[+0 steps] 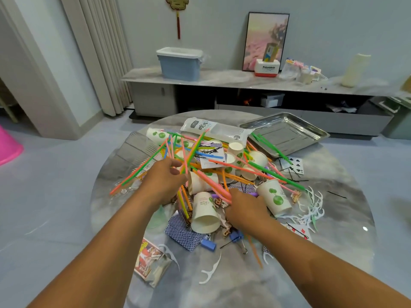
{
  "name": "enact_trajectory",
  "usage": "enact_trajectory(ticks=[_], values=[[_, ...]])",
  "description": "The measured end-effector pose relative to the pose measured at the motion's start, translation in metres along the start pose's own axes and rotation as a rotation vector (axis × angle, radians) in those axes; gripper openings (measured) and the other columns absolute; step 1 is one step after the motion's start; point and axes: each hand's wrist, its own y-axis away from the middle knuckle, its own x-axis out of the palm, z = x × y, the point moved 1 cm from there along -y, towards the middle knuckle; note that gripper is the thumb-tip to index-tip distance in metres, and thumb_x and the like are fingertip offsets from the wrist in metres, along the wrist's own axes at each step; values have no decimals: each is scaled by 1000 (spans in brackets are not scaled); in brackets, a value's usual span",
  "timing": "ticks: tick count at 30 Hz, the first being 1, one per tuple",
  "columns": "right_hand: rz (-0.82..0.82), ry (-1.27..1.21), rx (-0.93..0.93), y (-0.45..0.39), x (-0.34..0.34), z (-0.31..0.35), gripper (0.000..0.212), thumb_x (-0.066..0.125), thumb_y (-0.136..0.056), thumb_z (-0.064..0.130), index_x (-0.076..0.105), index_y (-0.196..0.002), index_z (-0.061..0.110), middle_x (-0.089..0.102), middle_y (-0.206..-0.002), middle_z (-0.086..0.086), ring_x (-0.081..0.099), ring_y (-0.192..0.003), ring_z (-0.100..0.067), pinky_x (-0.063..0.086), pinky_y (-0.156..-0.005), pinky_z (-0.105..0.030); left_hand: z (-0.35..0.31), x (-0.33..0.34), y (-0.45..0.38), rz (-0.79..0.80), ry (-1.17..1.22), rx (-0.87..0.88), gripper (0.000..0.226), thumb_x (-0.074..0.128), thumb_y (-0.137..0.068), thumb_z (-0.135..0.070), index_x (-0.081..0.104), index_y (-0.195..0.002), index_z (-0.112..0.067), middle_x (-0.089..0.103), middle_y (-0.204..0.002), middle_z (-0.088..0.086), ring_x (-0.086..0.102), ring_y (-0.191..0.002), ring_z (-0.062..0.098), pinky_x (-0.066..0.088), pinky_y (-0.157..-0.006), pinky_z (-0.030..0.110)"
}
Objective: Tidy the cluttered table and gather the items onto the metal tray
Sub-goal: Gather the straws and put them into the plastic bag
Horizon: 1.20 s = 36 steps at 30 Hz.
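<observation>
Two hands are deep in the pile from the head view: the left hand (165, 178) has its fingers (175, 168) curled around a bunch of coloured straws (189, 152), holding them up at a slant above the heap, while the right hand (245, 210) grips the near ends of some pink straws (213, 185), fingers folded under and mostly hidden. The metal tray (284, 132) sits at the far right of the round counter (233, 285), bare inside except for green straws (266, 144) lying across its near rim. Paper cups (205, 215) are tipped on their sides among the straws, one just between the two hands. Playing cards (184, 232) lie under that cup, and white floss picks (210, 272) are scattered along the near and right edges of the counter.
</observation>
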Motion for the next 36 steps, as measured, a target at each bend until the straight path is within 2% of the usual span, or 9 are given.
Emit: enact_trajectory(ticks=[4,7,11,15,18,23,29,32,36], values=[[35,-151,47,-9,-17,-6,14,48,-98,24,57,-108,20,56,-84,3,57,-74,-18,43,-61,-32,-2,3,-5,-16,37,-15,45,72,-92,-27,60,-134,-17,63,-117,3,64,-103,23,54,-95,46],[54,-211,72,-12,-30,-11,16,50,-100,23,59,-112,18,61,-88,-1,62,-79,-21,51,-64,-34,-2,3,-8,-39,24,-17,45,70,-94,-27,58,-136,-18,62,-121,4,64,-103,24,56,-91,46],[39,-313,68,-11,-54,-15,16,53,-100,19,59,-114,19,63,-90,-3,63,-80,-21,54,-66,-36,-1,-1,-17,-105,-39,-10,48,66,-96,-25,54,-141,-17,60,-133,8,60,-116,27,50,-102,47],[75,-408,63,-6,-82,-15,5,61,-97,24,63,-100,21,62,-82,-7,58,-70,-20,48,-61,-32,2,-2,-27,-114,-111,-37,54,66,-95,-32,51,-145,-17,58,-138,9,58,-121,28,48,-104,44],[128,-454,39,-1,-101,-12,8,66,-95,29,62,-94,23,58,-77,-5,53,-61,-17,44,-54,-28,4,5,-30,-77,-171,-42,58,65,-96,-37,48,-147,-17,61,-128,5,57,-110,23,45,-93,34],[316,-352,-3,2,-121,-16,15,71,-92,38,63,-93,24,59,-75,-5,51,-56,-15,43,-51,-28,6,19,-41,-49,-243,-52,67,65,-93,-43,43,-149,-14,53,-147,8,54,-128,28,40,-88,31],[-117,-377,92,-48,-120,-37,17,81,-84,22,66,-91,15,67,-80,-5,60,-56,-13,42,-42,-19,9,31,-48,-63,-362,-29,66,69,-88,-46,46,-142,-15,56,-140,10,53,-125,34,47,-93,40],[-98,-272,148,-71,-97,-53,27,81,-81,17,63,-101,17,66,-81,-5,66,-63,-19,57,-58,-33,11,34,-50,-75,-417,-26,65,71,-87,-45,47,-140,-17,58,-136,8,54,-122,34,47,-87,41],[-135,-46,156,-90,-71,-68,14,74,-83,21,67,-95,16,65,-77,-2,65,-69,-21,61,-71,-41,10,35,-50,-85,-434,-13,63,72,-87,-40,47,-140,-17,60,-133,10,57,-119,35,49,-88,42]])
